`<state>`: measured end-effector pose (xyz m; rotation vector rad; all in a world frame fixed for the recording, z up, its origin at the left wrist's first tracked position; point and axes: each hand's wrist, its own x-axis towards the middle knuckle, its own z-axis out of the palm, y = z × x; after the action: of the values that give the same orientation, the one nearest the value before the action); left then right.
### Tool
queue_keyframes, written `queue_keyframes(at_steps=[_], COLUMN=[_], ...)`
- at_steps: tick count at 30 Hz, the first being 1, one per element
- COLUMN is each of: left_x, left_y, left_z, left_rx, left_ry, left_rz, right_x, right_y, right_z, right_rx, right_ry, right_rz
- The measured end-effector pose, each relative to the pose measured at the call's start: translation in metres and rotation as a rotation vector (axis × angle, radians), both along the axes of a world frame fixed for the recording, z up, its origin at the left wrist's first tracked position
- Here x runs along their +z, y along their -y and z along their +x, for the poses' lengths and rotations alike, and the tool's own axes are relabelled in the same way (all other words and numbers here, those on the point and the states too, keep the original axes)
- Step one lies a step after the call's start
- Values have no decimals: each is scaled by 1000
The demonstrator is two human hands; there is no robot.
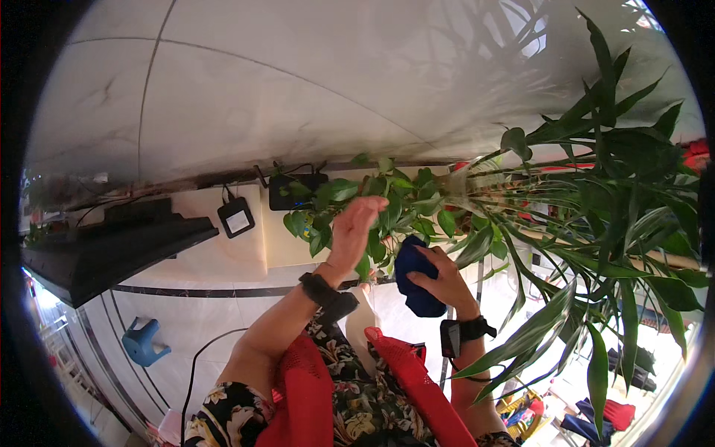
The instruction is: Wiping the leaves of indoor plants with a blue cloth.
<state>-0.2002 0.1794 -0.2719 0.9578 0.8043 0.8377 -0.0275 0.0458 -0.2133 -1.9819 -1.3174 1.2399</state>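
Observation:
My right hand (438, 276) is closed around a bunched dark blue cloth (416, 279), just in front of a leafy pothos plant (394, 195). Reaching up to the plant's left part is my left hand (356, 229), its fingers extended among the green leaves and nothing seen in its grasp. Whether it touches a leaf I cannot tell. The plant's pot is hidden by foliage. Right of it, long-leaved stalks (603, 212) rise from a clear vase (457, 187).
A black router (296, 190) with lit blue lights and a small black box (236, 218) sit on the pale counter (223, 257). A television (117, 246) stands at the left. On the floor are a blue stool (144, 342) and, at lower right, a yellow basket (522, 413). Leaves overhang my right arm.

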Motion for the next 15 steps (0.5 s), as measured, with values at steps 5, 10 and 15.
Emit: queue_keyframes(at_steps=[5,10,15], left_x=[-30,-83,-92], left_y=[27,33,19], left_z=[30,40,66], left_rx=[-294,-487,-169], left_ry=[113,-90,-153], left_rz=[-451,-355,-656], right_x=[-15,-21,-34], right_y=[12,18,22], right_z=[10,15,19], right_rx=[-263,-337,-403], right_ry=[152,212,133], right_rz=[35,90,25])
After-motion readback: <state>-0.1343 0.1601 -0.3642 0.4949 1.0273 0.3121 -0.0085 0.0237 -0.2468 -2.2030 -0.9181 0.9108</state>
